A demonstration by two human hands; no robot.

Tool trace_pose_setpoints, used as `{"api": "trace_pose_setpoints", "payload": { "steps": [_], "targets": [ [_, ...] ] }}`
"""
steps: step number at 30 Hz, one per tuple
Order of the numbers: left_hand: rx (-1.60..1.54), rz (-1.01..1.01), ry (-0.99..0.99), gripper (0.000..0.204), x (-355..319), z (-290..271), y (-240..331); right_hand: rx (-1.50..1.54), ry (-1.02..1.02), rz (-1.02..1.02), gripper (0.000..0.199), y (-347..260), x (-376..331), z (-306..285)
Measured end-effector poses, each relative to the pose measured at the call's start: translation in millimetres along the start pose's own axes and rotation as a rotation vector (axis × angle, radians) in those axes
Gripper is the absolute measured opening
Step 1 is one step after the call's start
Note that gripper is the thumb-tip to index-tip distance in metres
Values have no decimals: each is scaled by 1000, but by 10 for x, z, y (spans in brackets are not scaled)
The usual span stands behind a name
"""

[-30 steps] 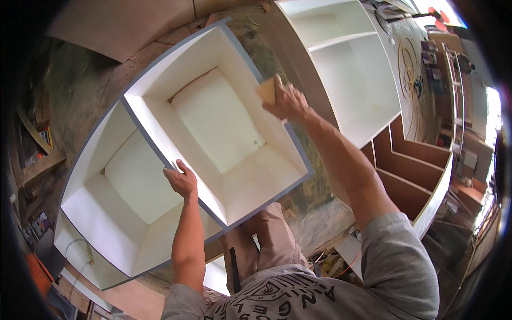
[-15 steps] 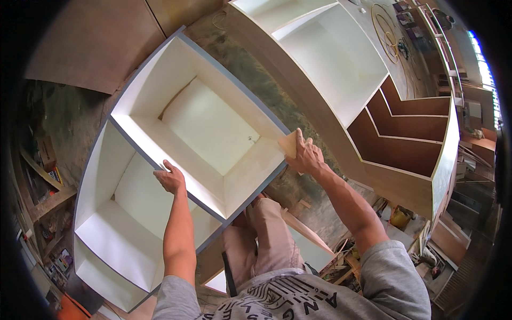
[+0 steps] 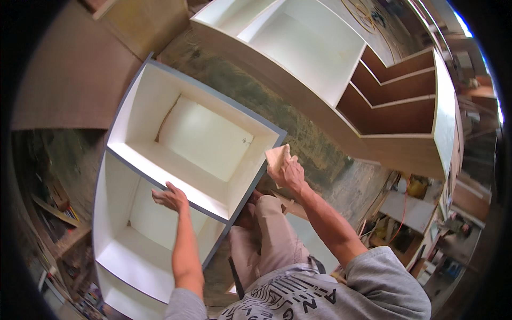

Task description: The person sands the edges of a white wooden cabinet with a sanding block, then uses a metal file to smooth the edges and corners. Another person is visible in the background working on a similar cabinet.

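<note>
A white open-fronted cabinet [image 3: 218, 95] with grey-blue edges lies below me, divided into several deep compartments. My right hand [image 3: 289, 172] grips a flat tan wood block [image 3: 276, 156] at the cabinet's near right corner, with the index finger stretched along it. Whether the block touches the grey edge I cannot tell. Over the grey divider between two compartments is my left hand [image 3: 172, 197], its fingers extended and apart, holding nothing. Contact between that hand and the divider is not clear.
A second long cabinet [image 3: 304, 45], with white compartments and brown zigzag-edged ones [image 3: 397, 101], stands across the dusty floor [image 3: 314, 144]. A large brown board [image 3: 69, 80] is at the upper left. Scrap wood and tools clutter both sides. A coiled yellow hose [image 3: 362, 13] lies at the far right.
The view has shifted, so the cabinets sit differently in it. My right hand has drawn the block back nearer to me, along the corner. My left hand remains by the divider.
</note>
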State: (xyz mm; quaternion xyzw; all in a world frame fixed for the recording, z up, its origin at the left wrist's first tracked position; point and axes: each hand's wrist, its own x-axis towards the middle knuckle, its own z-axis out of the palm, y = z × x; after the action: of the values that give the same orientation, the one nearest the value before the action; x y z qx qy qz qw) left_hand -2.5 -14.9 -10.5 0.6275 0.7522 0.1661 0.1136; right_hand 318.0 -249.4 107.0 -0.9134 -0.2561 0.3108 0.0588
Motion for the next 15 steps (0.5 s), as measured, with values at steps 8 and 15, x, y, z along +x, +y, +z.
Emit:
{"api": "trace_pose_setpoints", "payload": {
  "steps": [8, 15],
  "targets": [
    [-4, 968, -686, 64, -1480, -691, 149, 325, -255, 559, 102, 1250, -1814, 1311],
    [170, 1272, -826, 63, -1517, -390, 74, 377, -78, 877, 96, 1708, -2324, 2582]
  ]
}}
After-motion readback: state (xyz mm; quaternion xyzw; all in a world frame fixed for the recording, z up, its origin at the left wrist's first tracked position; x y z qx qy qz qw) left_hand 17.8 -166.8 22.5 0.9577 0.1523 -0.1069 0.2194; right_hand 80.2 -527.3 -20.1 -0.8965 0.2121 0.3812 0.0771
